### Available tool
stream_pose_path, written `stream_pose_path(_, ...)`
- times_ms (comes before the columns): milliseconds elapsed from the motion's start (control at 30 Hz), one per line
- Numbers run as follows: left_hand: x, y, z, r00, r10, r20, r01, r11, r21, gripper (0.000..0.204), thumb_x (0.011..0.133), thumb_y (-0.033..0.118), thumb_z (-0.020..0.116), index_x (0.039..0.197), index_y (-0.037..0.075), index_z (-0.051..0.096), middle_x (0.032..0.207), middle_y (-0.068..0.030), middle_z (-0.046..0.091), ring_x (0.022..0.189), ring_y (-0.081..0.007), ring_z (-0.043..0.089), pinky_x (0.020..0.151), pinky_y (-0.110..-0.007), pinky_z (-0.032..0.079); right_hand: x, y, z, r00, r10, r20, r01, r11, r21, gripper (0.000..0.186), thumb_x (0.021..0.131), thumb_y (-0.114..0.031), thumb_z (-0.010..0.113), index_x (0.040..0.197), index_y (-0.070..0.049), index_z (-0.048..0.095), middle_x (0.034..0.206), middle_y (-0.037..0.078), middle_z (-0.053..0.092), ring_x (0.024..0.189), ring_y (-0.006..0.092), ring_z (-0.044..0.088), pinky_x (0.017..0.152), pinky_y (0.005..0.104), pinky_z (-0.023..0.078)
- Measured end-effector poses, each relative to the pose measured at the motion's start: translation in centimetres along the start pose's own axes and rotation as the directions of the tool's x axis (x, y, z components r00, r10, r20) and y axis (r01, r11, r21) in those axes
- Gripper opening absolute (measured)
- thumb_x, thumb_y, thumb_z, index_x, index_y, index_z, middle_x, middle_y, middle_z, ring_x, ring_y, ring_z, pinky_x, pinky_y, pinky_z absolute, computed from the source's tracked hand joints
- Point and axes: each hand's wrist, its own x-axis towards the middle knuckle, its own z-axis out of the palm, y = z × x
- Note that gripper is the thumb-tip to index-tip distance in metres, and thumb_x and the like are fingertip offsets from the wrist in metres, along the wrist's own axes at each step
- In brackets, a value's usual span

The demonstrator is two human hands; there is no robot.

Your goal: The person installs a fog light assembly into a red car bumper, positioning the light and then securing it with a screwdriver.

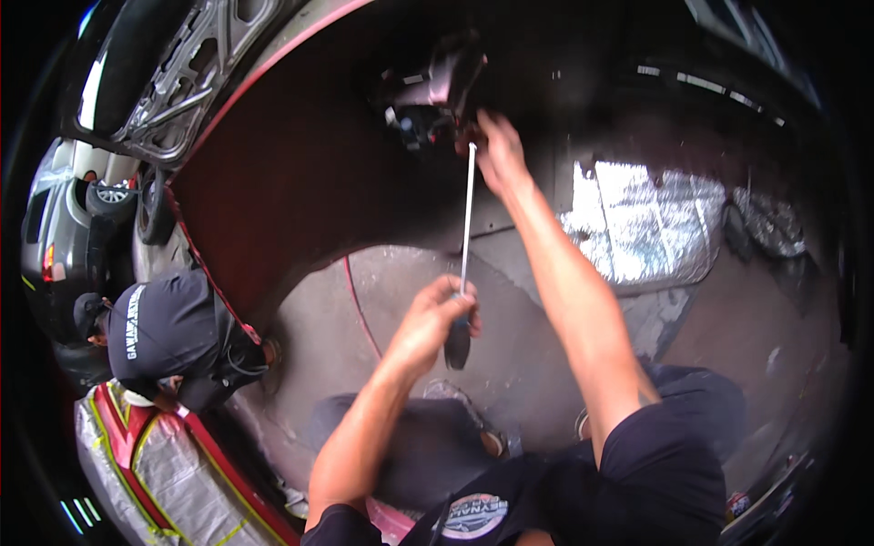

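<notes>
My left hand (432, 320) is closed round the dark handle of a long screwdriver (468, 214). Its bright shaft points up and away from me. At the shaft's far end, my right hand (501, 155) is closed at the edge of a fitted assembly (443, 80); what its fingers grip is hidden in shadow. That assembly has a pinkish shiny part, with dark and pale pieces below it. It sits in a large dark red panel (264, 173) that looks like vehicle bodywork.
A silvery reflective sheet (642, 223) lies on the right. On the left a person in black (173, 323) bends beside a masked red car part (164, 464). Parked cars (68, 214) and a raised hood (182, 77) stand behind. A thin red hose (358, 305) crosses the grey floor.
</notes>
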Motion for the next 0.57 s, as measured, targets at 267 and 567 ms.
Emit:
stream_pose_path(267, -3.3, 0.0, 3.8, 0.998, 0.065, -0.023, -0.064, 0.998, 0.028, 0.013, 0.096, 0.008, 0.068, 0.108, 0.003, 0.067, 0.080, -0.0058, 0.068, 0.061, -0.0101, 0.060, 0.054, -0.027, 0.046, -24.2, -1.6, -2.9, 0.772, 0.364, -0.521, -0.557, 0.781, -0.281, 0.030, 0.100, -0.027, 0.068, 0.119, -0.005, 0.061, 0.090, 0.008, 0.066, 0.080, 0.0226, 0.069, 0.069, 0.0379, 0.058)
stream_pose_path(567, -23.6, -3.7, 6.5, 0.951, -0.069, -0.302, 0.021, 0.987, -0.161, 0.019, 0.090, 0.001, 0.075, 0.109, -0.001, 0.070, 0.105, -0.0078, 0.074, 0.097, -0.0148, 0.068, 0.087, -0.031, 0.054, -47.8, -20.6, 13.6, 0.582, 0.779, -0.234, -0.723, 0.363, -0.588, 0.051, 0.091, -0.018, 0.069, 0.139, -0.002, 0.058, 0.103, 0.009, 0.069, 0.093, 0.0183, 0.065, 0.081, 0.0340, 0.054)
